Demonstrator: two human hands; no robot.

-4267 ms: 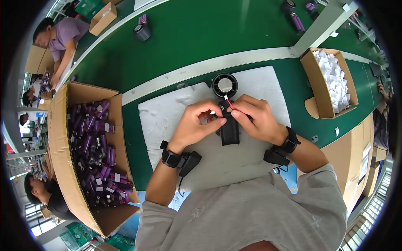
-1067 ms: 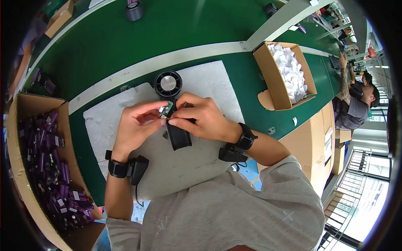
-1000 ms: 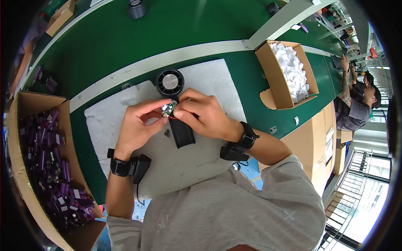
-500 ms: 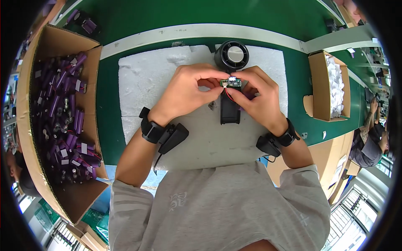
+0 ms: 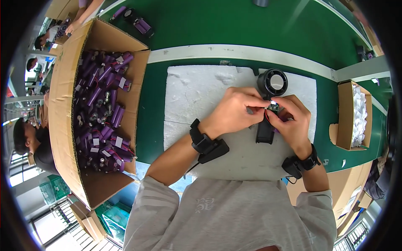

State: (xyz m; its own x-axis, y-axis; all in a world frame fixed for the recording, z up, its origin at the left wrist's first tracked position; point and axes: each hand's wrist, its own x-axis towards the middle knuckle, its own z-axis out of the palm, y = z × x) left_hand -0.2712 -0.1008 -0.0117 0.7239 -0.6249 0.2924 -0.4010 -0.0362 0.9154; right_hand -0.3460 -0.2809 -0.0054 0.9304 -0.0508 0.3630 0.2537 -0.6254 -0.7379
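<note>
A small green circuit board [image 5: 274,107] with a bright white spot on its upper edge is held between both hands, over the black housing [image 5: 264,133] of a device with a round fan-like head [image 5: 272,81]. My left hand [image 5: 234,112] pinches the board's left side with thumb and forefinger. My right hand [image 5: 296,121] is closed on its right side, thumb below and forefinger above. A thin red wire [image 5: 268,117] runs down from the board beside the right thumb. A bit of purple shows behind the right fingers, mostly hidden.
White foam sheet [image 5: 197,92] lies under the work on a green table [image 5: 153,96]. At left stands a big cardboard box [image 5: 67,113] of purple battery packs [image 5: 100,96]; at right, a smaller box [image 5: 344,108] of white pieces [image 5: 359,117]. Another purple-and-black device [image 5: 142,26] lies beyond the rail.
The whole view has swung left, so the table, boxes and hands appear farther right and lower. Both hands keep their pinch on the circuit board, with little visible change in the fingers.
</note>
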